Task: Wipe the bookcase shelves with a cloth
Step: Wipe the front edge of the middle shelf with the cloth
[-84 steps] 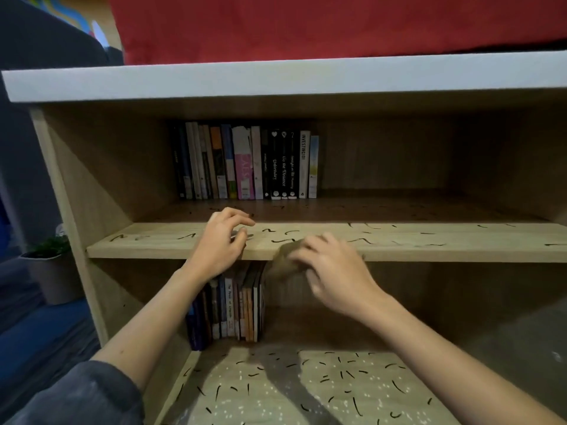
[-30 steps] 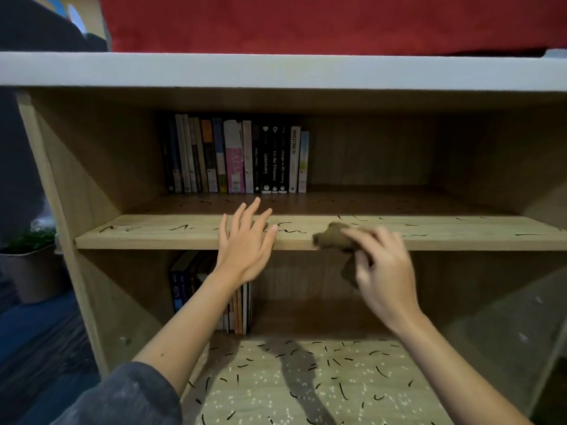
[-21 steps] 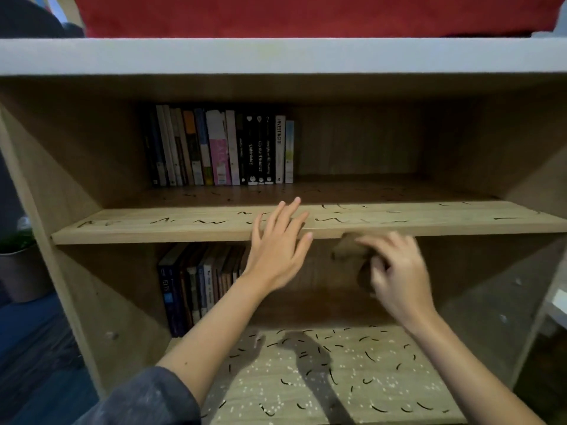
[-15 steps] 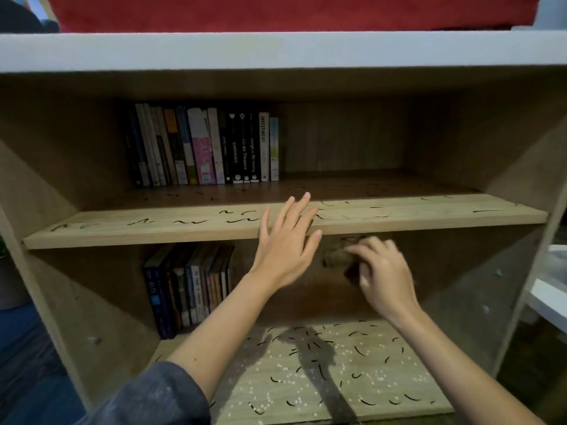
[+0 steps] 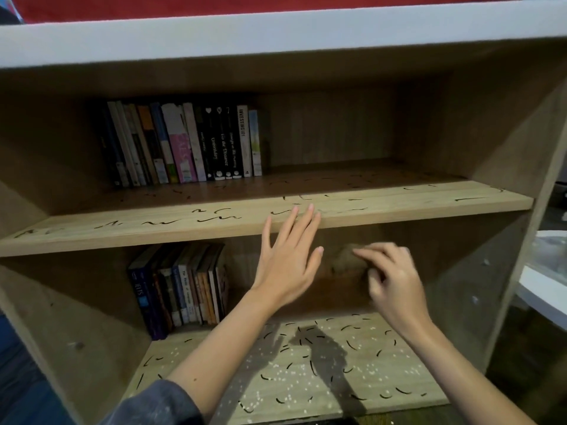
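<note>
A wooden bookcase fills the view. Its upper shelf carries black squiggle marks. The lower shelf is strewn with black marks and white specks. My right hand holds a crumpled brown cloth in the air below the upper shelf's front edge. My left hand is raised with fingers straight and spread, its fingertips in front of the upper shelf's edge; whether they touch it I cannot tell.
A row of books stands at the back left of the upper shelf. More books stand at the left of the lower shelf. A white ledge lies beyond the bookcase's right side panel.
My right hand has carried the cloth off the upper shelf and down below its edge. My left hand has let go of the edge and opened. The view has shifted right.
</note>
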Available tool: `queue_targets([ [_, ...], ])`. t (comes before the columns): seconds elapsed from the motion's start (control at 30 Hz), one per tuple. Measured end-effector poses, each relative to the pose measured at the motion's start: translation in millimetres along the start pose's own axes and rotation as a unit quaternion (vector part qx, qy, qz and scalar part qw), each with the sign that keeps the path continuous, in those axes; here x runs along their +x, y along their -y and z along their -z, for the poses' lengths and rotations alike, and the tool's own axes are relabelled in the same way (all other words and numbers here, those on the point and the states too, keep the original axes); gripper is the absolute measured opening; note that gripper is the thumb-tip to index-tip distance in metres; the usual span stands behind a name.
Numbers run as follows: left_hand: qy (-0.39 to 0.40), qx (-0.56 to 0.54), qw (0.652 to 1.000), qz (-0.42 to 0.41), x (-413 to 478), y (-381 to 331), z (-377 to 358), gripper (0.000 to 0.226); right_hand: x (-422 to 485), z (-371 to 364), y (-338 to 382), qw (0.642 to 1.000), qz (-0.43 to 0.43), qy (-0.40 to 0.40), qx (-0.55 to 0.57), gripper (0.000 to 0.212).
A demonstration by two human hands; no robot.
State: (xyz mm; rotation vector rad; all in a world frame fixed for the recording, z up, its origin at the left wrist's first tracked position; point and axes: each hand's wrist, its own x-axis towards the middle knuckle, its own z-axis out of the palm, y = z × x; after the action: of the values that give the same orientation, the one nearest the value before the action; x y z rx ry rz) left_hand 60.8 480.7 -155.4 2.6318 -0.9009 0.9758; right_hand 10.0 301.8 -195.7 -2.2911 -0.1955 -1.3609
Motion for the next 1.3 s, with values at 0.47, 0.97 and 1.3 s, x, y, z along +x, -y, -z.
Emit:
queue_targets([
  [0.47, -0.066, -0.005, 0.997, -0.050, 29.2, -45.8, -22.6, 0.055, 8.4, 22.9, -41.3, 0.995, -0.054, -0.085, 0.026, 0.040],
  [0.97, -0.096, 0.057, 0.993, -0.047, 35.4, -42.4, -46.4, 0.056, 35.4, 35.6, -66.3, 0.968, -0.104, -0.222, 0.052, 0.037],
  [1.3, -0.098, 0.039, 0.993, -0.050, 34.6, -40.8, -46.0, 0.056, 19.7, 8.3, -56.7, 0.975, -0.097, -0.180, 0.088, 0.037],
])
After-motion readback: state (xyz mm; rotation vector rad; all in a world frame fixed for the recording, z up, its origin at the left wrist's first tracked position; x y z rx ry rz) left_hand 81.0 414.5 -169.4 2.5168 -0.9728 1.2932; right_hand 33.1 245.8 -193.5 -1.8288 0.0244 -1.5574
